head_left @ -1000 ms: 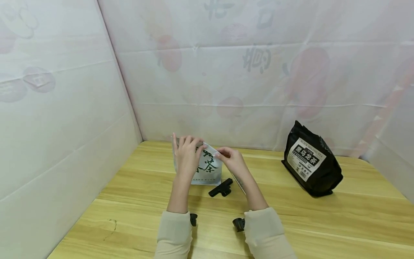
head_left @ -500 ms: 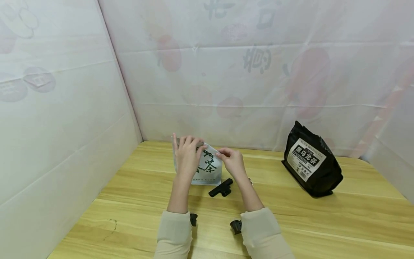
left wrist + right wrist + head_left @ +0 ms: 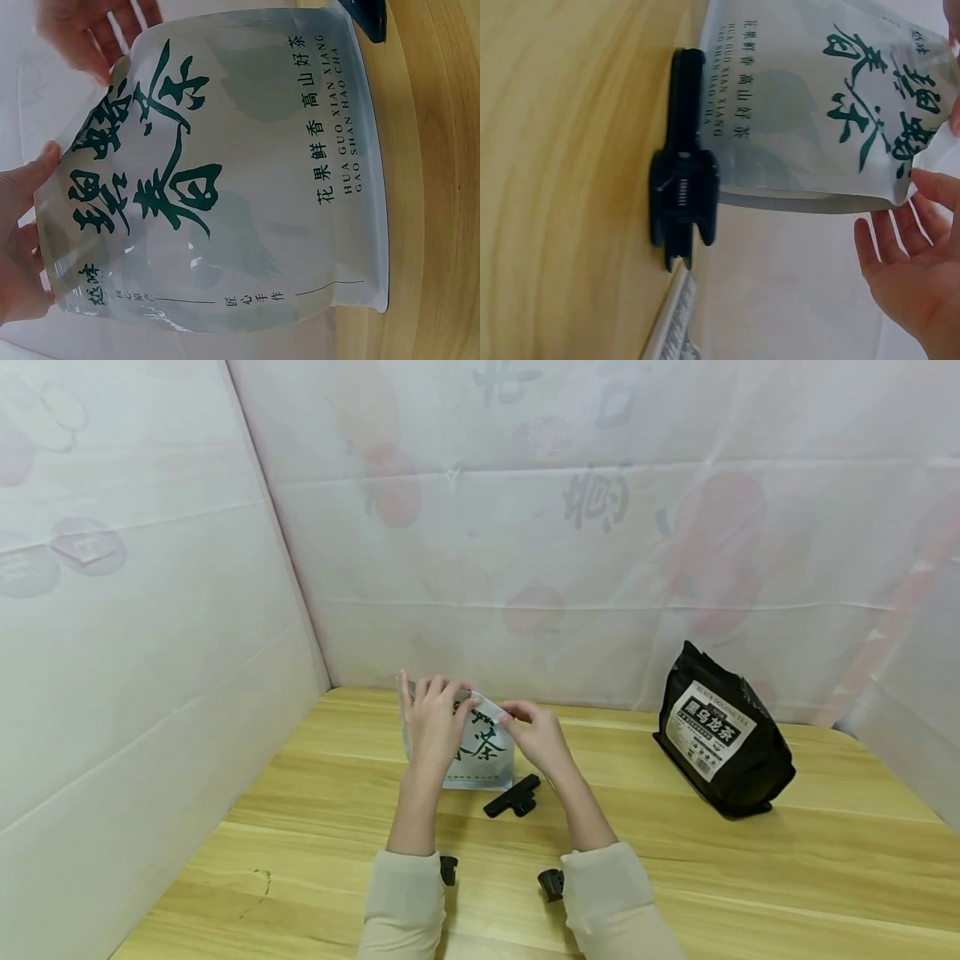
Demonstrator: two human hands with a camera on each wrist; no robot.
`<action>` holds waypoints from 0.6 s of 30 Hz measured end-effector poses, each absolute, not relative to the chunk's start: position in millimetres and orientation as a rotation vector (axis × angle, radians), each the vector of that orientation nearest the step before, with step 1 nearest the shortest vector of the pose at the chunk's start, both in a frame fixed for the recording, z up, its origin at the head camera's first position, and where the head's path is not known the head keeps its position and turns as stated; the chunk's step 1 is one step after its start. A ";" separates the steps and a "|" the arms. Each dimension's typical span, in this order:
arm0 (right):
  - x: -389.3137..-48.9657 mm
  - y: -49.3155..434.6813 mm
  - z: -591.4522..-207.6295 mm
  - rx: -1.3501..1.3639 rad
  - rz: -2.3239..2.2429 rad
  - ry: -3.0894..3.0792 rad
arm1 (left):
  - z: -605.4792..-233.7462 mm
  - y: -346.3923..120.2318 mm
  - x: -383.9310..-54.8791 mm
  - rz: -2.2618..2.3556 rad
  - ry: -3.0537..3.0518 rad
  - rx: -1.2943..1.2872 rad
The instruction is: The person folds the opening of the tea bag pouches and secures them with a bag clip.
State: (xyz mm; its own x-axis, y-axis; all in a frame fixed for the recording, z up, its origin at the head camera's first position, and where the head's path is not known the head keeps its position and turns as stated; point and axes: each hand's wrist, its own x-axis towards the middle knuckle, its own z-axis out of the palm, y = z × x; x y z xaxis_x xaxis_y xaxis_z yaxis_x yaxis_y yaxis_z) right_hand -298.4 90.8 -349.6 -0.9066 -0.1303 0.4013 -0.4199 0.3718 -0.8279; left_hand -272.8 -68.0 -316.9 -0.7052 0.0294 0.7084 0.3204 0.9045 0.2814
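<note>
A pale tea bag (image 3: 483, 768) with dark green lettering stands upright on the table. My left hand (image 3: 433, 727) holds its top edge at the left, thumb in front. With thumb and fingers, my right hand (image 3: 542, 739) pinches the upper right corner, where the bag's edge folds over in the right wrist view. Both hands also show at the bag's top in the left wrist view, the left hand (image 3: 22, 232) low and the right hand (image 3: 101, 34) high. A black bag clip (image 3: 684, 157) lies on the table before the bag's lower right corner.
A black oolong tea bag (image 3: 712, 727) with a white label leans on the right side of the wooden table (image 3: 300, 860). A slim white printed object (image 3: 671, 319) lies by the clip, mostly hidden under my right forearm in the head view. Pale cloth walls enclose the table.
My right forearm has shifted slightly left, then a little back, covering most of the white printed object. Both hands keep their hold on the pale tea bag.
</note>
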 end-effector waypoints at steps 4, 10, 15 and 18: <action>-295.9 85.8 -346.7 0.638 1.542 -2.335 | -316.9 -68.4 -271.9 -0.506 -2.308 -0.254; -292.3 77.1 -345.3 0.607 1.537 -2.328 | -316.8 -69.3 -271.8 -0.525 -2.297 -0.266; -290.6 74.1 -344.3 0.560 1.541 -2.308 | -316.7 -69.6 -271.3 -0.530 -2.288 -0.273; -290.2 72.4 -344.3 0.544 1.533 -2.288 | -316.6 -69.2 -271.6 -0.534 -2.284 -0.277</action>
